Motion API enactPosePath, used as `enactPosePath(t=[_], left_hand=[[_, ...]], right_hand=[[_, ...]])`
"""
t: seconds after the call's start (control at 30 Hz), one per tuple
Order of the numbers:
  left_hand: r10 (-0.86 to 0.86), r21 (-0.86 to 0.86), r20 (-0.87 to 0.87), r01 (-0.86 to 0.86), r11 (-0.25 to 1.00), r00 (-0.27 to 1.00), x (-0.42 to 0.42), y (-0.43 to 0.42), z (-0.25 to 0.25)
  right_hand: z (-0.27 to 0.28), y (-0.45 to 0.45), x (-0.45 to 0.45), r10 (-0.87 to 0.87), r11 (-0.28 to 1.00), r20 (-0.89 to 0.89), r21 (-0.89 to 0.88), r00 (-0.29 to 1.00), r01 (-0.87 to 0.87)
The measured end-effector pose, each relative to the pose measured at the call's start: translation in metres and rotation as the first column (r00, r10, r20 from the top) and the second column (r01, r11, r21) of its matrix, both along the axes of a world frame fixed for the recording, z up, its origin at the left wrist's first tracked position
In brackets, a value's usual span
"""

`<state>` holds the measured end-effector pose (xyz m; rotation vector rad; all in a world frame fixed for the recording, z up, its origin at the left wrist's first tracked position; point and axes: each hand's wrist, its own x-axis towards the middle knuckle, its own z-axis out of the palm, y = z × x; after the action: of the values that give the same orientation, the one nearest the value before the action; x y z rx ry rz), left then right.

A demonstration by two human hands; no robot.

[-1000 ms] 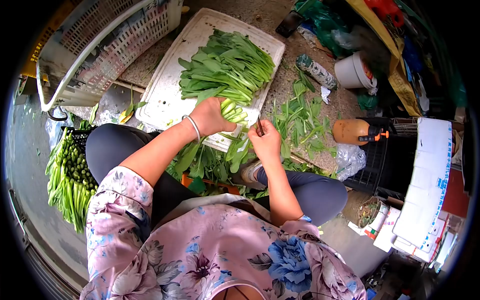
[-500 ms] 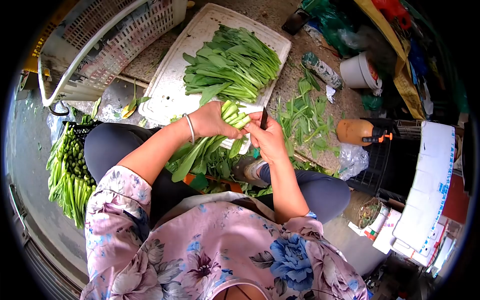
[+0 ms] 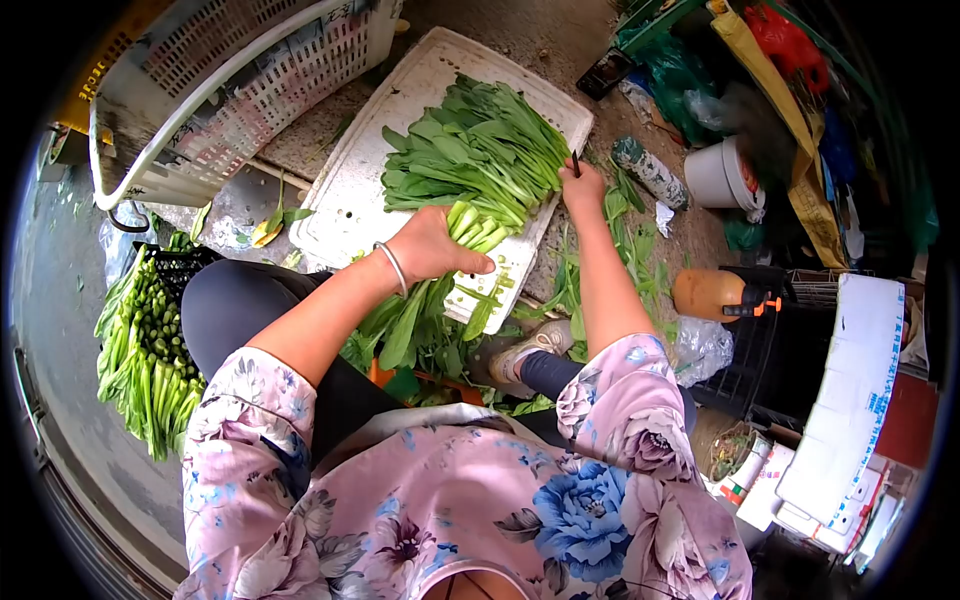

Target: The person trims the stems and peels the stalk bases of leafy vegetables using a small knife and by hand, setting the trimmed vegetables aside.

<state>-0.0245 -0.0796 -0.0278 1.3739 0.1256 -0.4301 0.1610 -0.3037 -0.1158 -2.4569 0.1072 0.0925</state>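
Note:
My left hand (image 3: 438,246), with a bangle on its wrist, is closed around a bunch of leafy greens (image 3: 478,228). Cut pale stem ends point up and right from it, and leaves hang below. My right hand (image 3: 583,188) is closed on a small dark knife (image 3: 575,164), whose tip shows above the fingers. That hand is at the stem ends of a large pile of greens (image 3: 465,150); whether it also pinches a stem I cannot tell. The pile lies on a white board (image 3: 345,205). Small cut stem pieces (image 3: 497,285) lie on the board's near corner.
Left of my knee, a black crate holds bundled greens (image 3: 150,370). A white plastic basket (image 3: 250,100) stands at the upper left. Loose leaves (image 3: 625,250) lie right of the board. Farther right are a white bucket (image 3: 718,175), an orange sprayer bottle (image 3: 708,293) and a foam box (image 3: 845,390).
My right hand has moved with the knife from the bunch's cut ends, up and right to the pile's stems. My left hand still holds the bunch. Stem pieces now show on the board.

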Motion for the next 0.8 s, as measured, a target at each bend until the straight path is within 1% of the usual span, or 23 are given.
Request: enactPosePath(t=[0.03, 0.1, 0.13, 0.17, 0.2, 0.23, 0.27, 0.3, 0.37, 0.43, 0.47, 0.5, 0.53, 0.57, 0.63, 0.7, 0.73, 0.77, 0.8], left_hand=[[0.006, -0.001, -0.001, -0.006, 1.0, 1.0, 0.001, 0.001, -0.008], [-0.072, 0.271, 0.154, 0.028, 0.962, 0.985, 0.002, 0.003, -0.015], [-0.099, 0.404, 0.17, 0.022, 0.915, 0.981, 0.002, 0.004, -0.014], [-0.097, 0.403, 0.164, 0.023, 0.915, 0.982, 0.001, 0.004, -0.012], [-0.132, 0.543, 0.176, 0.016, 0.84, 0.975, 0.0, 0.003, -0.004], [-0.168, 0.67, 0.184, 0.002, 0.742, 0.969, 0.0, 0.002, 0.005], [-0.17, 0.701, 0.229, -0.041, 0.712, 0.959, -0.001, 0.0, 0.012], [-0.167, 0.702, 0.226, -0.042, 0.711, 0.96, -0.002, -0.001, 0.013], [-0.129, 0.717, 0.387, -0.21, 0.664, 0.913, -0.002, -0.004, 0.013], [-0.126, 0.714, 0.414, -0.235, 0.66, 0.901, -0.003, -0.007, 0.016], [-0.143, 0.703, 0.465, -0.266, 0.66, 0.874, -0.002, -0.008, 0.015], [-0.161, 0.689, 0.516, -0.296, 0.661, 0.841, -0.002, -0.011, 0.015], [-0.183, 0.723, 0.42, -0.206, 0.66, 0.889, -0.003, -0.013, 0.02], [-0.182, 0.724, 0.424, -0.212, 0.657, 0.887, -0.001, -0.013, 0.021], [-0.206, 0.63, 0.684, -0.425, 0.651, 0.7, -0.005, -0.016, 0.022], [-0.233, 0.631, 0.699, -0.428, 0.647, 0.677, -0.004, -0.018, 0.029], [-0.256, 0.619, 0.719, -0.428, 0.659, 0.646, -0.003, -0.018, 0.032], [-0.277, 0.61, 0.736, -0.426, 0.668, 0.618, -0.004, -0.018, 0.032], [-0.26, 0.587, 0.745, -0.419, 0.692, 0.614, -0.004, -0.019, 0.03]], right_hand=[[0.003, 0.003, -0.003, -0.004, 1.0, 0.026, -0.014, 1.0, 0.004], [0.008, 0.006, -0.007, -0.007, 1.0, 0.017, -0.026, 1.0, 0.007], [0.009, 0.006, -0.009, 0.027, 0.998, 0.06, 0.051, 0.998, -0.03], [0.01, 0.006, -0.011, 0.056, 0.989, 0.103, 0.128, 0.993, -0.069], [0.012, 0.008, -0.015, 0.037, 0.957, 0.146, 0.281, 0.989, -0.077], [0.023, 0.014, -0.023, 0.04, 0.956, 0.143, 0.283, 0.989, -0.079], [0.036, 0.018, -0.034, 0.026, 0.917, 0.151, 0.39, 0.988, -0.084], [0.05, 0.023, -0.047, 0.011, 0.867, 0.156, 0.49, 0.988, -0.087], [0.065, 0.028, -0.067, -0.007, 0.856, 0.175, 0.51, 0.985, -0.085], [0.074, 0.028, -0.08, -0.005, 0.809, 0.224, 0.573, 0.974, -0.128], [0.068, 0.025, -0.081, 0.003, 0.78, 0.177, 0.616, 0.984, -0.113], [0.072, 0.025, -0.087, -0.007, 0.781, 0.177, 0.615, 0.984, -0.105], [0.076, 0.025, -0.092, -0.017, 0.757, 0.183, 0.645, 0.983, -0.106], [0.081, 0.027, -0.095, -0.018, 0.729, 0.19, 0.675, 0.982, -0.117], [0.098, 0.029, -0.112, -0.016, 0.716, 0.193, 0.687, 0.981, -0.123], [0.108, 0.029, -0.128, 0.098, 0.739, 0.173, 0.646, 0.98, -0.188], [0.109, 0.028, -0.136, 0.138, 0.751, 0.18, 0.622, 0.974, -0.222], [0.112, 0.029, -0.142, 0.139, 0.752, 0.179, 0.621, 0.974, -0.221], [0.116, 0.03, -0.149, 0.144, 0.708, 0.125, 0.68, 0.982, -0.191]])
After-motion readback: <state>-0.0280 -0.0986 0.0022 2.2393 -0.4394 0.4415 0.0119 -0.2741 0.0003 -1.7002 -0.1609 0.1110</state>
